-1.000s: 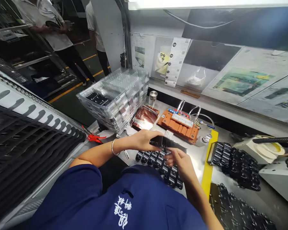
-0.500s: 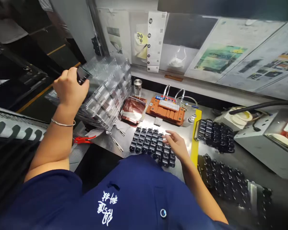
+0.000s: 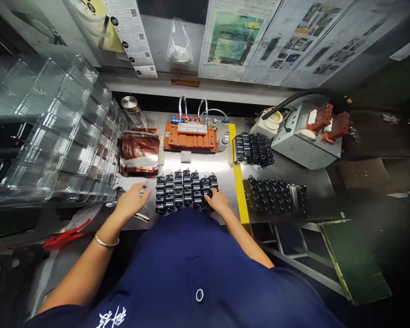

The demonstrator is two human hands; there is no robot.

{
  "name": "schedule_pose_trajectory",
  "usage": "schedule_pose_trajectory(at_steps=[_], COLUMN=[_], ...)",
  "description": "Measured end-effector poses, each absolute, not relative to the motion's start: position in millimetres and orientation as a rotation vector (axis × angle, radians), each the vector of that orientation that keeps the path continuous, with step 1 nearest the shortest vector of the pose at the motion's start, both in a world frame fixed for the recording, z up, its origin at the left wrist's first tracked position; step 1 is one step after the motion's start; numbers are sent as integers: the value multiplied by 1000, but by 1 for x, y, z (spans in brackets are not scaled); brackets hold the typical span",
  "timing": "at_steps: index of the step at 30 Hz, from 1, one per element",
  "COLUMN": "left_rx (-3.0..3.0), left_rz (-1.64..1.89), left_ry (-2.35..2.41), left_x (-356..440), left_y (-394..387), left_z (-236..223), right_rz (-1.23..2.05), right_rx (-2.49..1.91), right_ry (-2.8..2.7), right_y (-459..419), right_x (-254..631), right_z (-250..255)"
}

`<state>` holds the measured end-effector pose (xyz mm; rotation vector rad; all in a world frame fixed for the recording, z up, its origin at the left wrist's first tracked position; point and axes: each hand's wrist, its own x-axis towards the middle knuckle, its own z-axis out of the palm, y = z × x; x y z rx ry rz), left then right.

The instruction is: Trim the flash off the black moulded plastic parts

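Note:
My left hand (image 3: 132, 200) is low over the bench, left of the black parts. Its thumb and fingers close around a slim metal tool (image 3: 145, 181), of which only a small shiny bit shows. Another slim metal tool (image 3: 141, 217) lies just below that hand. My right hand (image 3: 218, 199) grips a small black moulded part (image 3: 209, 193) at the right end of the rows, its fingers bent around it. Rows of shiny black moulded parts (image 3: 178, 189) stand side by side on the metal bench in front of me.
A tall stack of clear plastic trays (image 3: 78, 123) fills the left. Behind are brown film sheets (image 3: 140, 152), a glass jar (image 3: 134, 111) and an orange fixture (image 3: 191, 141). Yellow tape (image 3: 238, 182) separates more black parts (image 3: 269, 193) and a grey box (image 3: 305, 136). Red-handled pliers (image 3: 64, 238) lie left.
My left hand has come down from the tray stack, where it held a dark piece, to the metal tools. My right hand has closed on a black part. The view has swung right.

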<state>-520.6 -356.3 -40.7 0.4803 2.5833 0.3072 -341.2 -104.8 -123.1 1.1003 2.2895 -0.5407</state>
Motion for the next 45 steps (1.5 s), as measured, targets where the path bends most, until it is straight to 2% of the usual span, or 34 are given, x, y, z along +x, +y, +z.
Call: schedule_pose_trajectory(at_steps=[3,5,20,28,33,39,45], left_rx=[386,344,84,-23,136,650,884], left_rz=[266,245,578,654,745,1009,1203], left_ry=[2463,2487,2629,2637,2755,2960,2965], left_x=[-488,-474,-461,-447,-423,-419,-420], left_y=[-318,-300,-284,-301,-316,-292,-278], left_z=[-108,-129,-181,-153,-111,-62,-46], right_rz=[-567,-595,-775,-828,-883,-966,-1178], right_rx=[1151,1189,1313,1405,1387,1022,731], right_ry=[2260,2260,2350,2419,2992,3431,3561], right_y=[-118,-120,-90,-51,-29,-40,-59], right_x=[-344,-349,-336,-289,-272,-282,-292], right_z=[-134,-136,-150,-125,-93,-56,-43])
